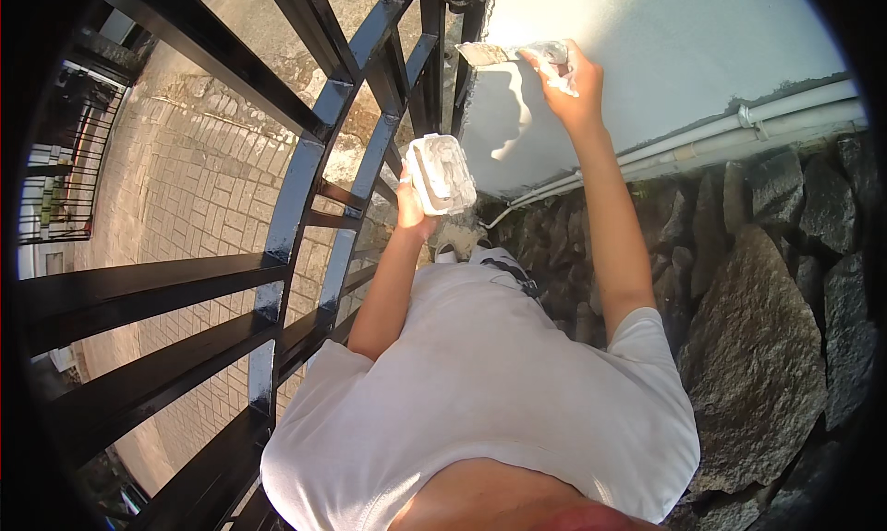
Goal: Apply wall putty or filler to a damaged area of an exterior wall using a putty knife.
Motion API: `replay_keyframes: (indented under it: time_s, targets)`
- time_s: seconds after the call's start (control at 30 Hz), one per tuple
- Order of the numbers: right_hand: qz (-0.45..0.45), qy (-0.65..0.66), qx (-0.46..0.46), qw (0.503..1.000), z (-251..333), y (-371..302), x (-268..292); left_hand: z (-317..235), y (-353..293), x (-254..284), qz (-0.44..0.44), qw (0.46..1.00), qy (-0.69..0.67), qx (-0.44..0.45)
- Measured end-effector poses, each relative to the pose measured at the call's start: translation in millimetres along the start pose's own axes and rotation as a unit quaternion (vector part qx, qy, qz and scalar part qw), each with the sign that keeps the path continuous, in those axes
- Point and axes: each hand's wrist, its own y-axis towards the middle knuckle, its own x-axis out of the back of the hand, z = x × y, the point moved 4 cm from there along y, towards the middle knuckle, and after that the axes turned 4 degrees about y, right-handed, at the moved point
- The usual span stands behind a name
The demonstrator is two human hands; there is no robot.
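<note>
White shirt (536, 383) foremost, a person's right-hand grip (575, 80) holds a scraper (482, 55) before the pale wall (684, 60), long axis crosswise, blade pointing left; the left-hand grip (412, 204) clasps a white tub (453, 206) near black railings (288, 199).

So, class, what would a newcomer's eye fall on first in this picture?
Probably the big black metal fence sweeping down the left side. Near the top centre, the right hand holds a flat-bladed scraper close to a white streak on the pale wall, while the left hand holds a white container lower down. Rough dark stones fill the lower right.
</note>
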Motion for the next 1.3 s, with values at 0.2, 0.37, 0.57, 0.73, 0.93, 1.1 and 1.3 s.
replay_keyframes:
  time_s: [0.2,0.37,0.57,0.73,0.93,1.1,1.3]
  targets:
    - [0.006,-0.086,0.016,0.996,-6.2,-14.8,12.1,2.2,0.2,-3.5,-0.007,1.0,0.001,0.016]
    - [-0.041,-0.141,-0.103,0.984,-5.9,-39.1,33.1,2.2,-3.6,-4.6,-0.006,1.0,-0.012,0.027]
    - [-0.059,0.009,-0.122,0.991,18.1,-49.6,21.3,0.9,-4.4,-4.0,-0.012,1.0,-0.008,0.026]
    - [-0.075,0.042,-0.131,0.988,-12.6,-48.0,1.3,3.7,0.6,-6.4,-0.007,1.0,0.007,0.028]
    - [-0.184,0.038,-0.084,0.979,-41.2,-79.5,1.7,0.9,-5.7,-14.3,-0.008,0.999,0.01,0.037]
    - [-0.208,0.172,-0.183,0.946,-39.8,-111.5,3.3,-3.5,-10.0,-4.3,-0.031,0.999,0.001,0.04]
    - [-0.189,0.229,-0.156,0.942,-46.7,-88.2,-4.9,-1.6,-4.0,-8.0,-0.002,0.999,0.007,0.036]
